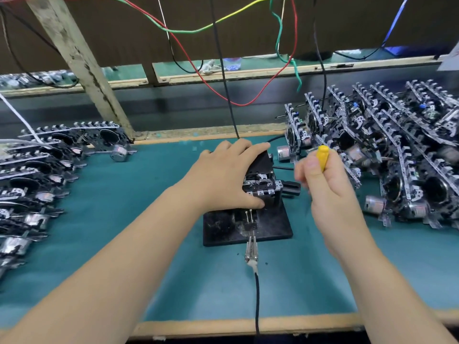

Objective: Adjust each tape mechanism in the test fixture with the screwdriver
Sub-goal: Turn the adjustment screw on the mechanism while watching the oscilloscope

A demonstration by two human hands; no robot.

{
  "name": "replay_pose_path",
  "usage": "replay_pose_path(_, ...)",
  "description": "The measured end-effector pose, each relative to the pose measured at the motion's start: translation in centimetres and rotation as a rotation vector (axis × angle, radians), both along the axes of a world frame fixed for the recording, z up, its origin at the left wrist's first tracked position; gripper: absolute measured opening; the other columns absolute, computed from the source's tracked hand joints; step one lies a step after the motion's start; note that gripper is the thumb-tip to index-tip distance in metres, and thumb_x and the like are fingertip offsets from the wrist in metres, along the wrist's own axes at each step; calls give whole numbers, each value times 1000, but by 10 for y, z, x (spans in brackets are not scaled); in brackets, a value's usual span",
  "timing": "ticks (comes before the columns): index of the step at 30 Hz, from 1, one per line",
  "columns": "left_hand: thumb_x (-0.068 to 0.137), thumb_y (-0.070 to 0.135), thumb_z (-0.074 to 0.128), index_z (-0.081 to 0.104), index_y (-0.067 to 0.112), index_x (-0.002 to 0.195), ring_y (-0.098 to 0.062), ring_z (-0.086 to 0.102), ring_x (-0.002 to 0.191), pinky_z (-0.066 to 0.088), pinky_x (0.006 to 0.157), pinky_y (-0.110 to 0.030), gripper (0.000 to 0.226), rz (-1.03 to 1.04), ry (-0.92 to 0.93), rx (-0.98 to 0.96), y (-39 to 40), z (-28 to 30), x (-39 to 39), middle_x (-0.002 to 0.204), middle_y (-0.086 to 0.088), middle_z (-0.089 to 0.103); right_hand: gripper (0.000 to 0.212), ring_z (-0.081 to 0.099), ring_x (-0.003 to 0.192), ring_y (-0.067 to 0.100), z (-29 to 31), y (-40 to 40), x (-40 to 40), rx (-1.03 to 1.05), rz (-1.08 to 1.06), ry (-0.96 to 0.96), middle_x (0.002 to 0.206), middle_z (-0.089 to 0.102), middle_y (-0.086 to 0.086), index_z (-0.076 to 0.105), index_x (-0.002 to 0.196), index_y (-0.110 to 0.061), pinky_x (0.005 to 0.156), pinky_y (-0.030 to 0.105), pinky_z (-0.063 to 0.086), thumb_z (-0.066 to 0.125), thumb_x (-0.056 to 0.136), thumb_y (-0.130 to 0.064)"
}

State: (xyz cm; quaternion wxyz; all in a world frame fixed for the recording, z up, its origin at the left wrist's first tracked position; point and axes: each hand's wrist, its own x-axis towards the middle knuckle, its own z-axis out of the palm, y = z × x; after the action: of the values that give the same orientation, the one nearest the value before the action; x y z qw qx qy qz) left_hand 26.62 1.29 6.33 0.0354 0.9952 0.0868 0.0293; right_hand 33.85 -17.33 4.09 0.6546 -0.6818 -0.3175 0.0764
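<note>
The test fixture (248, 224), a black base plate with an upright black block, is sitting near the middle of the green tabletop (124, 219), and a tape mechanism (260, 183) of black plastic and bright stamped metal is sitting clamped in it, facing the person. The left hand (223, 180) is lying over the block and mechanism, fingers stretched across the top and thumb pressing at the lower front edge. The right hand (327, 184) is hovering just right of the fixture, fingers curling round the screwdriver (323, 157), whose yellow handle is sticking up above the fist; its tip is blurring and cannot be made out. A metal clip on a black cable (257, 301) is running from the fixture's front toward the near wooden edge. More mechanisms are lying flat in rows (37, 175) along the left edge, and others are standing heaped in a pile (397, 155) toward the right edge. Bare green surface is showing between the fixture and both groups, and in front toward the near edge. Coloured wires (223, 78) are hanging over the far edge.
</note>
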Motion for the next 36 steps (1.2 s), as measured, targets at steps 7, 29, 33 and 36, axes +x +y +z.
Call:
replay_pose_path(7,72,73,67,26,39,155,-3,19,150,18,122,-54,100,2,-120,-378,4,7,-17,163,19,23,15,39,116,2,8,12,-9,-346,25,-254,118,58,-32,44,92,-51,104,43,28,46,91,-36)
replay_pose_path(29,68,21,90,54,38,126,16,24,140,29,94,3,70,193,-708,-666,-31,-67,-52,168,15,8,47,47,119,10,-18,8,2,-275,186,-309,118,48,-14,38,109,-52,94,8,35,66,82,-25)
replay_pose_path(33,68,18,91,54,43,124,9,21,146,24,102,0,71,161,-728,-687,-30,-67,-52,168,14,14,50,49,112,8,-16,6,1,-282,174,-301,116,49,-13,43,117,-43,92,12,38,69,82,-20)
replay_pose_path(36,66,17,92,54,48,120,6,23,147,24,104,-1,73,150,-748,-700,-30,-73,-54,165,21,16,58,54,113,6,-17,4,-2,-278,171,-278,121,50,-26,47,130,-29,95,15,41,74,84,-8)
